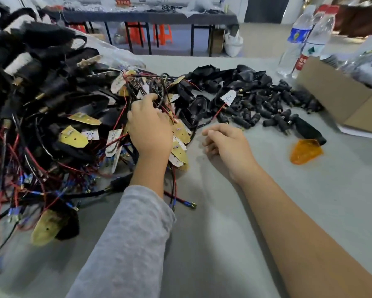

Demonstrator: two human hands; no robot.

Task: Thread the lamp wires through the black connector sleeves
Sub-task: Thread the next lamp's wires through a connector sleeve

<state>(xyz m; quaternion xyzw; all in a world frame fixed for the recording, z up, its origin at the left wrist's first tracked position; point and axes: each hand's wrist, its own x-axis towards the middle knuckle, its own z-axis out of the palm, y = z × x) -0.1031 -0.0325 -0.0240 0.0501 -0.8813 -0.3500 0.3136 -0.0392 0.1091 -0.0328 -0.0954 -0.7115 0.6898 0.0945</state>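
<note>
A tangled heap of red and black lamp wires (58, 151) with small yellow and white circuit boards covers the left of the grey table. My left hand (149, 125) reaches into the heap's right edge; its fingertips are buried among the wires, so what they hold is hidden. A pile of black connector sleeves (264, 104) lies at centre right. Between heap and pile, my right hand (226, 143) rests on the cloth with loosely curled fingers, holding nothing that I can see.
An orange lamp lens (305, 151) lies right of my right hand beside one large black sleeve (307, 129). A cardboard box (340, 97) and two water bottles (305, 39) stand at the far right. Black lamp housings (30, 61) are piled at the back left.
</note>
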